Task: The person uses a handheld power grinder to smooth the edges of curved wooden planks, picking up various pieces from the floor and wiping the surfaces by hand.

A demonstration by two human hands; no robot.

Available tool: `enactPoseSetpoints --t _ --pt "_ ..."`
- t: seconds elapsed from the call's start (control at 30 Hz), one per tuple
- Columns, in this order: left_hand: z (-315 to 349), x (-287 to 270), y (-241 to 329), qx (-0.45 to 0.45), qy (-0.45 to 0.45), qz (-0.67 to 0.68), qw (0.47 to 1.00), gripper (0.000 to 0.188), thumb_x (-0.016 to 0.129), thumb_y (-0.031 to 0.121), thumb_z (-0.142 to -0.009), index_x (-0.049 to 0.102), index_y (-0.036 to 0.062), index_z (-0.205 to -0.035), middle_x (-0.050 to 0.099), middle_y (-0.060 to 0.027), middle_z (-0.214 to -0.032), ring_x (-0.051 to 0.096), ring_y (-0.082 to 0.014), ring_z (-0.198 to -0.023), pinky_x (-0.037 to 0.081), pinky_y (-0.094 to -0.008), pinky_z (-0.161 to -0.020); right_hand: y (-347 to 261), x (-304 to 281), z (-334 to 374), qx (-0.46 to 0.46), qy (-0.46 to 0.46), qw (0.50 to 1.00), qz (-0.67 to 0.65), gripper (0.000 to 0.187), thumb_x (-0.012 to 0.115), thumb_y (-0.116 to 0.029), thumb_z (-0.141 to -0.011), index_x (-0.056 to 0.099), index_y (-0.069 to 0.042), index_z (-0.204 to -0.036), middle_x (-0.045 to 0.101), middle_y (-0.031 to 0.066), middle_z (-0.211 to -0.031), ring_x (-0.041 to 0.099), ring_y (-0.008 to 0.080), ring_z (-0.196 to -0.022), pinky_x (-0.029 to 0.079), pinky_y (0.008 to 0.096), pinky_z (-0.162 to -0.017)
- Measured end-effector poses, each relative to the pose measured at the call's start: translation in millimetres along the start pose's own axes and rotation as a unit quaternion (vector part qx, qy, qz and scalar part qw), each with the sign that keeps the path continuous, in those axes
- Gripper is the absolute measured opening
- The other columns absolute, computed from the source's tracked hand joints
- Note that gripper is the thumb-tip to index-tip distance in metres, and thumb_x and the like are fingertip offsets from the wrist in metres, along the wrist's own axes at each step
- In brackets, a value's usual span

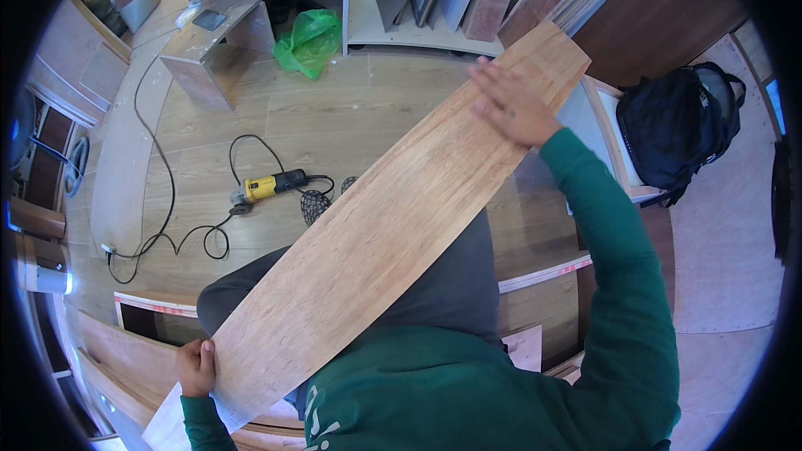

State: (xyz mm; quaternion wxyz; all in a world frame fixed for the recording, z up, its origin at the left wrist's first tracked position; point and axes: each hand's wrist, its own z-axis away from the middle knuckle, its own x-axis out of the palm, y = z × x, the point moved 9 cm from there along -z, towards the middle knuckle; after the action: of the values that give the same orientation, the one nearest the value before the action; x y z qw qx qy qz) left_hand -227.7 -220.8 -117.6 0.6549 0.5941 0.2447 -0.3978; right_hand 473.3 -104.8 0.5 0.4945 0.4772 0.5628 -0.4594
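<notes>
Across lap: wood plank (393, 225), left hand (197, 367) fingers curled on edge, right hand (511, 104) flat (grinder (269, 186) beyond).

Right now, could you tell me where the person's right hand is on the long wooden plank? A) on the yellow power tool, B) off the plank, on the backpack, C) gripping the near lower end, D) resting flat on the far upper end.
D: the right hand lies flat, fingers spread, on the far upper end of the wooden plank, while the left hand grips its near lower end.
</notes>
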Motion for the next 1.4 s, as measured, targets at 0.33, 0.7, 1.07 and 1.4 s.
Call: enactPoseSetpoints --t 0.33,0.7,1.07,1.4 --pt "-5 1 3 0.008 0.008 -0.018 1.0 0.059 0.054 0.048 -0.097 0.053 -0.0031 -0.066 0.048 -0.0231 -0.059 0.049 -0.0379 -0.055 0.036 -0.0463 -0.054 120 -16 -28 0.194 0.073 0.978 0.026 0.08 0.029 -0.067 -0.1 0.033 -0.012 -0.158 0.025 0.0135 -0.166 0.02 0.0307 -0.154 0.01 0.0495 -0.125" --pt "-3 -1 1 0.005 -0.001 -0.022 1.0 0.061 0.053 0.049 -0.097 0.052 -0.0029 -0.065 0.048 -0.0224 -0.059 0.048 -0.0379 -0.055 0.035 -0.0456 -0.054 31 -32 21 0.182 0.16 0.618 -0.748 0.052 0.037 -0.01 -0.099 0.036 0.01 -0.148 0.044 0.0259 -0.152 0.038 0.034 -0.146 0.03 0.0446 -0.121" --pt "-5 1 4 0.009 -0.001 -0.024 1.0 0.063 0.052 0.052 -0.097 0.054 -0.003 -0.066 0.048 -0.0221 -0.059 0.05 -0.0384 -0.055 0.036 -0.0454 -0.054 3 -43 27 0.177 0.16 0.536 -0.81 0.043 0.041 -0.003 -0.098 0.044 0.013 -0.138 0.053 0.0292 -0.141 0.054 0.0366 -0.133 0.047 0.0436 -0.111" --pt "-3 1 2 0.007 0.011 -0.01 1.0 0.061 0.054 0.049 -0.096 0.052 -0.0032 -0.065 0.048 -0.0222 -0.058 0.049 -0.0379 -0.054 0.035 -0.0453 -0.053 -17 -51 26 0.13 0.148 0.54 -0.818 0.024 0.053 -0.003 -0.097 0.06 0.006 -0.118 0.066 0.0235 -0.121 0.065 0.0326 -0.118 0.053 0.0434 -0.104"
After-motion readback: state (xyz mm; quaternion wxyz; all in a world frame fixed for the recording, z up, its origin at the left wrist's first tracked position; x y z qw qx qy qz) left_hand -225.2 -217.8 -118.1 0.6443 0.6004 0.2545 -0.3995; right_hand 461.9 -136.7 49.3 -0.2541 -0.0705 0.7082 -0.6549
